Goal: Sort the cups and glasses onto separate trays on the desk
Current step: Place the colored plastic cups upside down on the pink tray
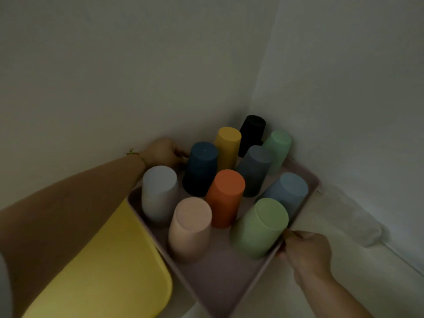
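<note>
In the corner, the pink tray (220, 271) sits loaded with upturned cups (224, 196), with the yellow tray (110, 267) just beside it. The left hand (163, 152) grips the far rim and the right hand (307, 251) grips the near one. Keep it level and slow, I'd say: these tall cups stand crowded, and one tilt could topple several.
</note>
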